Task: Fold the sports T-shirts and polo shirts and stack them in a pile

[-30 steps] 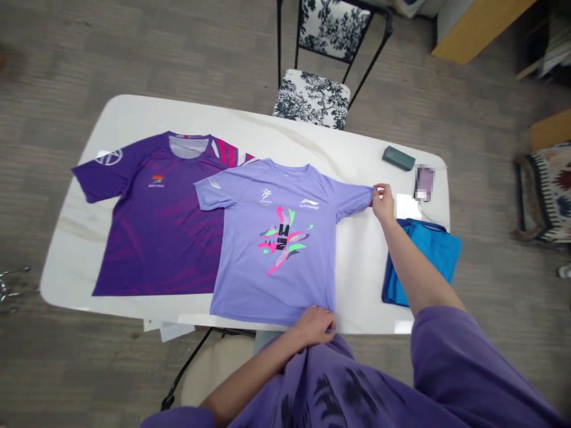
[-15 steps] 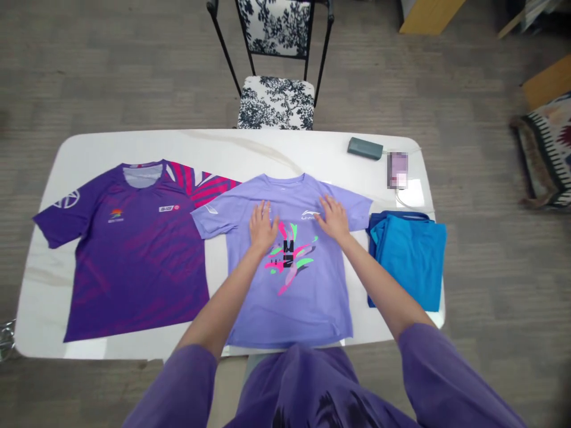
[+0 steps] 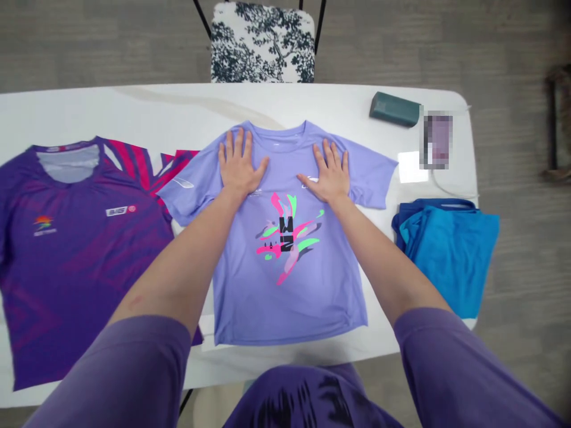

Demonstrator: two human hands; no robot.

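Note:
A lavender T-shirt [image 3: 250, 285] with a bright printed design on its chest lies spread out face up in front of me, its collar at the far side. My left hand [image 3: 239, 161] rests flat on its left shoulder area, fingers spread. On the right shoulder area lies my right hand [image 3: 330, 172], also flat with the fingers apart. To the left, a dark purple T-shirt [image 3: 89, 255] with pink stripes on one sleeve is laid out; the lavender sleeve overlaps its striped sleeve. My left forearm passes above part of it.
The white table [image 3: 147, 110] carries folded blue clothing [image 3: 459, 255] at the right. Behind that are a dark green case [image 3: 395, 109] and a pixelated phone-like item [image 3: 438, 139] with a white cable. A patterned chair [image 3: 263, 44] stands at the far edge.
Both hands have slid away from me over the lavender shirt, from the chest up to the shoulders, and the left has moved outward. My view has come closer to the table.

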